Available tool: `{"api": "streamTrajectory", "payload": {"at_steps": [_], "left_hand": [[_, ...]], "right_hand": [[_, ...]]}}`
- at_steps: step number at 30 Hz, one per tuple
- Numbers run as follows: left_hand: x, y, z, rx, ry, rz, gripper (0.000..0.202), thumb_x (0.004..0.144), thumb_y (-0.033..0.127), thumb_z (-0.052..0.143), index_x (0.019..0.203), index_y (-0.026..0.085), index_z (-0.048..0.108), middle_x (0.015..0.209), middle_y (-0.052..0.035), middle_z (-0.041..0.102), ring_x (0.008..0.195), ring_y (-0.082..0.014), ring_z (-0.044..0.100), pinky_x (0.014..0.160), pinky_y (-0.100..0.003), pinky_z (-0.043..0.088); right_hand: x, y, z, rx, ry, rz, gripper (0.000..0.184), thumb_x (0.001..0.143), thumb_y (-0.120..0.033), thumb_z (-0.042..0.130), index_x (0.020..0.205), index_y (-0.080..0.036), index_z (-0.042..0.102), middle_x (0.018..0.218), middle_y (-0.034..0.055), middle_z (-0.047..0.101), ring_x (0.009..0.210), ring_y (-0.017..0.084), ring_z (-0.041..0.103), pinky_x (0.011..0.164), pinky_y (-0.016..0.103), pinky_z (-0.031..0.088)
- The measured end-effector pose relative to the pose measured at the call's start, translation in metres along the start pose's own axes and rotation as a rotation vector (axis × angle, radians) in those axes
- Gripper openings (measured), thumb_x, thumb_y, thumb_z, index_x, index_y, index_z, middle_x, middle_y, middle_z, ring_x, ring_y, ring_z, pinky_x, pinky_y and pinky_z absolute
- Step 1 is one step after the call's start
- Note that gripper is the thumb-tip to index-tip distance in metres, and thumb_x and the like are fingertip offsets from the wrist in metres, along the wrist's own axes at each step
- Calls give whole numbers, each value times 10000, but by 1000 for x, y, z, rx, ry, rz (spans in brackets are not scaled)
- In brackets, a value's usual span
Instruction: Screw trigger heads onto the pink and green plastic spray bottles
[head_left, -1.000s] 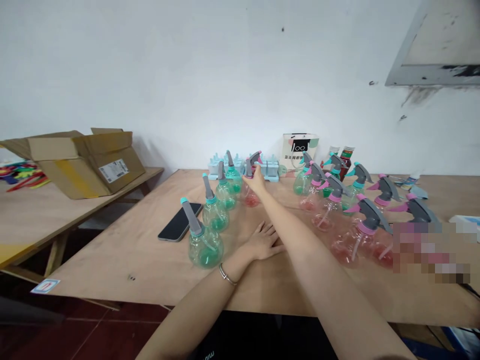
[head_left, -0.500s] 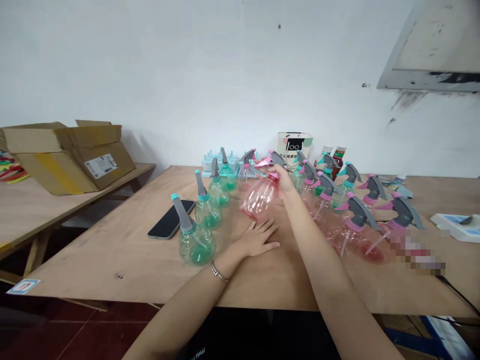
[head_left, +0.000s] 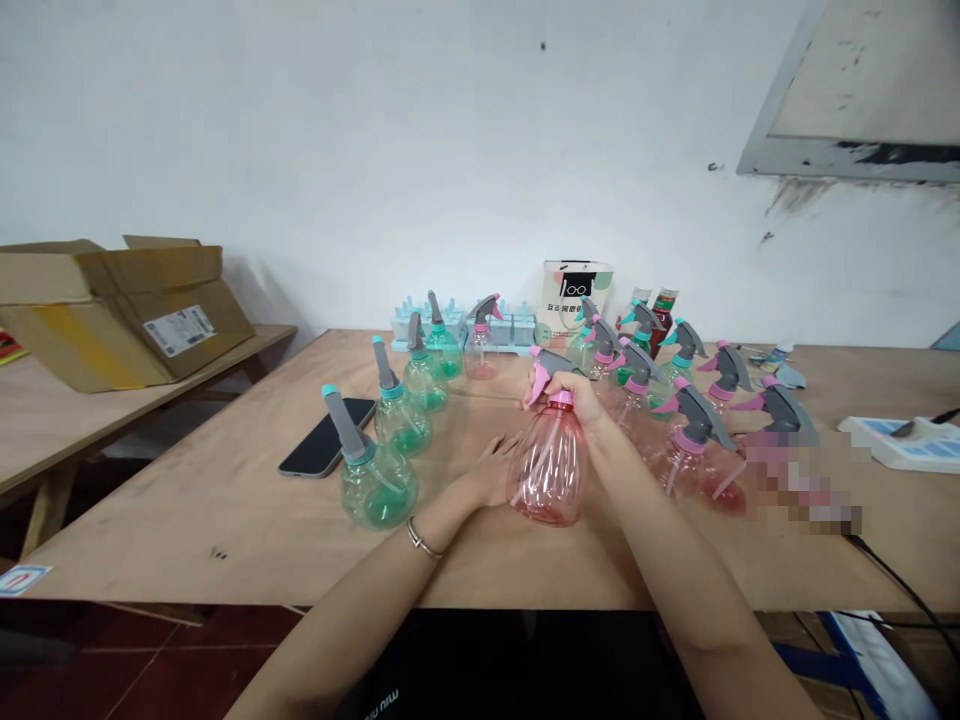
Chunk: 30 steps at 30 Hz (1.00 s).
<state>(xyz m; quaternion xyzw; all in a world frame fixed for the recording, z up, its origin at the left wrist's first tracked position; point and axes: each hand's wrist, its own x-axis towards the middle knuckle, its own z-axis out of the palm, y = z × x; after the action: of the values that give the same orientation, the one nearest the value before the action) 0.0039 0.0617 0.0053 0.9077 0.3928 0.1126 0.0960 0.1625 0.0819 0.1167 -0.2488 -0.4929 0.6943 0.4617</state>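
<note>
1. The wooden table (head_left: 247, 520) lies under the grip.
2. A cardboard box (head_left: 127, 310) sits far off to the left.
3. The pink spray bottle (head_left: 547, 475) hangs upright just below the grip.
4. A green spray bottle (head_left: 373, 485) stands near, to the left.
5. The right hand (head_left: 581, 400) is wrapped tight around the pink spray bottle's neck.
6. The left hand (head_left: 487, 470) lies flat and open on the table, just left of the bottle.

Left of the grip and nearer you, a thin silver bangle (head_left: 418, 541) circles your left wrist, just behind your left hand (head_left: 491, 470). Both forearms are bare. Below the grip, your black garment (head_left: 510, 665) shows small white lettering.
</note>
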Motion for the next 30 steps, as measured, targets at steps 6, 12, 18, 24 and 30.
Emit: {"api": "streamTrajectory", "payload": {"at_steps": [6,12,18,24,30], "left_hand": [[0,6,-12,-2,-138,8,531,950,452,440,1432,229,445,1540,-94,392,1455,-341,263,1187,-565,151],[1,5,-11,38,-150,3,641,960,507,395,1522,215,291,1609,-112,231,1490,-326,175,1189,-577,121],[1,4,-8,31,-140,-4,671,959,478,448,1542,219,241,1604,-114,243,1486,-328,192,1194,-580,122],[0,5,-9,41,-129,3,663,970,463,437,1542,191,240,1595,-120,270,1473,-336,221,1190,-579,144],[2,2,-5,65,-124,8,678,971,478,437,1554,224,202,1598,-122,257,1471,-339,228,1189,-593,135]], "right_hand": [[-4,1,1,18,18,9,230,485,-207,527,690,-204,632,676,43,699,872,290,716,768,396,594],[-12,3,3,33,-8,-24,245,480,-214,501,694,-203,619,703,57,706,864,290,708,783,425,597],[-14,10,9,43,-73,-50,326,480,-178,509,783,-173,630,777,79,732,936,304,703,842,466,592],[-15,9,9,70,-45,-70,361,468,-186,505,803,-174,639,814,93,741,966,315,701,776,431,606],[-16,9,9,17,-1,-36,281,466,-184,529,730,-184,627,746,68,720,865,294,708,678,367,604]]}}
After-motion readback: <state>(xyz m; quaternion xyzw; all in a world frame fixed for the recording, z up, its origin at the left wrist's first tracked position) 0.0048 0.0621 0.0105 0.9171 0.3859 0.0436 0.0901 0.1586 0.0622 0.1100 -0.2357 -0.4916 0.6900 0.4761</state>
